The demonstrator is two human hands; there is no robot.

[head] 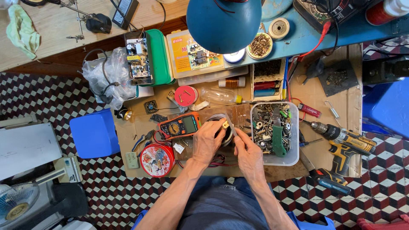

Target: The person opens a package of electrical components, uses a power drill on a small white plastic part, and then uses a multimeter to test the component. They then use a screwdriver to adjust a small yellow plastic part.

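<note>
My left hand (208,140) grips a round, ring-shaped metal part (225,132) with a small brass-coloured piece on top, held over the low wooden work board (136,132). My right hand (248,154) holds a thin metal tool (231,123) whose tip points up and touches that part. Both hands meet at the board's middle, just left of a clear plastic tub (292,157) full of screws and small hardware. An orange multimeter (180,126) lies just left of my left hand.
A round red tin (156,159) sits at the front left, a blue stool (94,133) beside the board. A yellow cordless drill (345,142) lies right of the tub. A blue lamp shade (223,21) hangs overhead. Circuit boards, a plastic bag and parts boxes crowd the far side.
</note>
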